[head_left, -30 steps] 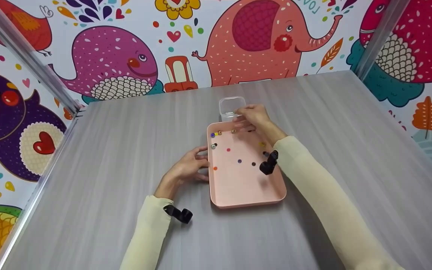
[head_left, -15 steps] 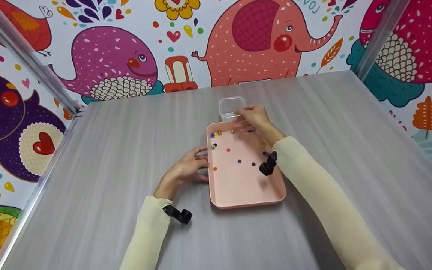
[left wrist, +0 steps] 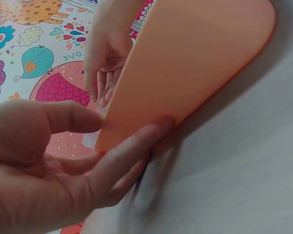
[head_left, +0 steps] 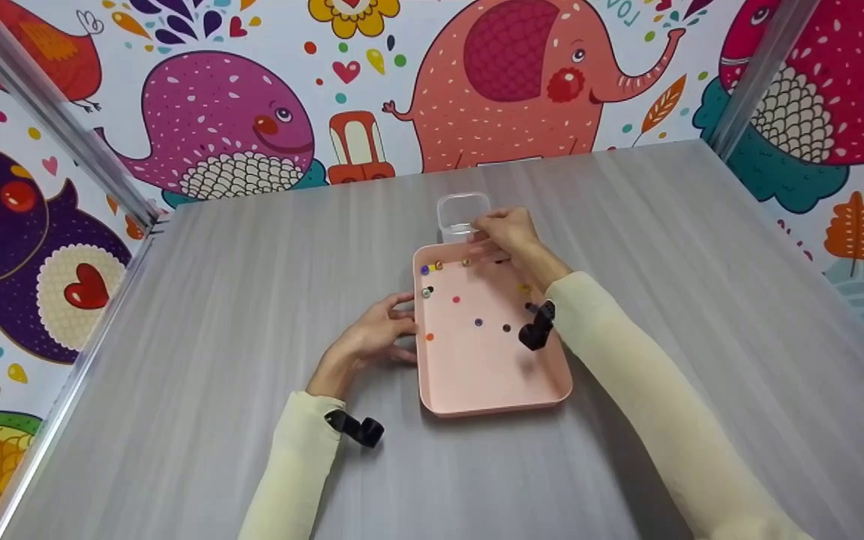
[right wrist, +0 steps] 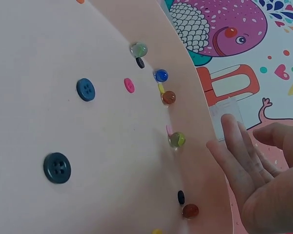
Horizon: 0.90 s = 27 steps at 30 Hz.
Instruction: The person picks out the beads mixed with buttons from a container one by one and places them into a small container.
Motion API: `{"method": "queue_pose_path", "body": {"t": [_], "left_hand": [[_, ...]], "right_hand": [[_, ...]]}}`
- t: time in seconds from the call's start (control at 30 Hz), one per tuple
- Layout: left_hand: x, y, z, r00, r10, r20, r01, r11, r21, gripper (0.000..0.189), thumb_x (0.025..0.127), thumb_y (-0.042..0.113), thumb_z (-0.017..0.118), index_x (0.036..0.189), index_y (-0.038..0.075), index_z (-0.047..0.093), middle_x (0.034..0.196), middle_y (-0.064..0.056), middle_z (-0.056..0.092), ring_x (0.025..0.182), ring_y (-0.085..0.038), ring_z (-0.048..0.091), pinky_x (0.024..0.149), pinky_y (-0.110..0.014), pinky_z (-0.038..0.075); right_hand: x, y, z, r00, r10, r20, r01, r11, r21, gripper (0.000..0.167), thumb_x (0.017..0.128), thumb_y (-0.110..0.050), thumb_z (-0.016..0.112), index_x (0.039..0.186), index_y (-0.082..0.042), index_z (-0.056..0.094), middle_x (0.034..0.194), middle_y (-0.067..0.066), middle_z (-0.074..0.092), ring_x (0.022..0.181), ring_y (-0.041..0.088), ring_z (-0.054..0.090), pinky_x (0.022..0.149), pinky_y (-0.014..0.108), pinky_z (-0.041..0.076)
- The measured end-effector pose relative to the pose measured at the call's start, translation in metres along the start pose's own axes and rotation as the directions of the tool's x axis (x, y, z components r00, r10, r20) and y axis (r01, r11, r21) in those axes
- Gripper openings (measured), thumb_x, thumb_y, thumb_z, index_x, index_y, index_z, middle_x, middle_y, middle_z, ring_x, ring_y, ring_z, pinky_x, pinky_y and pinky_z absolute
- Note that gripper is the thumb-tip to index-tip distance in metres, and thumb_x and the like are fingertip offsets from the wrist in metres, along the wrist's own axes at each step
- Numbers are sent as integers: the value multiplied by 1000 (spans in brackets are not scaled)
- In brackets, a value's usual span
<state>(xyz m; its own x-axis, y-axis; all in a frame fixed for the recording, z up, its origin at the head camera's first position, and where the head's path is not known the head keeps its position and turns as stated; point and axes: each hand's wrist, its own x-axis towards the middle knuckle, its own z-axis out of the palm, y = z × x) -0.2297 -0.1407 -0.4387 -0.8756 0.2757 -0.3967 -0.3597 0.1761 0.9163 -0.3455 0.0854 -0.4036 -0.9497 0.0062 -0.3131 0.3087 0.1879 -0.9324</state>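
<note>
A pink tray [head_left: 492,382] lies on the table, with several buttons and glass marbles scattered inside. My left hand [head_left: 376,334] rests against its left wall from outside, its fingers spread along the side. Over the tray's far end hovers my right hand [head_left: 511,232], fingers extended, nothing seen between them. Its fingertips overlap the front rim of a clear plastic box [head_left: 464,201] just behind the tray. The right wrist view shows a dark button [right wrist: 57,168], a blue button [right wrist: 85,89] and a pink button [right wrist: 129,85]. Marbles, including a blue marble [right wrist: 161,75], sit along the far wall.
The grey table [head_left: 237,315] extends on both sides of the tray. Walls printed with cartoon animals [head_left: 522,90] stand behind and at the sides, with metal posts [head_left: 766,75] at the corners. Black wrist cameras [head_left: 361,430] are strapped over the light sleeves [head_left: 627,360].
</note>
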Motion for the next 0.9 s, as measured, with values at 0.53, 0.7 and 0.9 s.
{"method": "queue_pose_path", "body": {"t": [0.53,0.7,0.9], "left_hand": [[1,-1,0,1000,-14,-6,14,1000,24,64,98,1,55,156,11,30,143,-23,52,105,-27,68,76,-41,65],[0,-1,0,1000,-7,-2,7,1000,15,63,98,0,54,156,10,30,143,-24,52,107,-28,67,76,-43,65],[-1,-1,0,1000,-4,4,4,1000,-1,63,98,-1,52,155,9,29,141,-25,52,108,-29,67,77,-44,65]], "right_hand": [[-7,-3,1,999,-4,37,4,1000,6,35,100,-28,61,127,-6,61,114,15,73,78,17,76,73,32,64],[-10,-2,4,998,19,61,-21,999,47,35,99,-29,62,126,-7,62,116,16,73,78,17,76,71,32,65],[-13,-1,6,997,4,72,-8,999,53,34,99,-30,63,124,-7,61,110,13,74,74,16,75,69,31,64]]}}
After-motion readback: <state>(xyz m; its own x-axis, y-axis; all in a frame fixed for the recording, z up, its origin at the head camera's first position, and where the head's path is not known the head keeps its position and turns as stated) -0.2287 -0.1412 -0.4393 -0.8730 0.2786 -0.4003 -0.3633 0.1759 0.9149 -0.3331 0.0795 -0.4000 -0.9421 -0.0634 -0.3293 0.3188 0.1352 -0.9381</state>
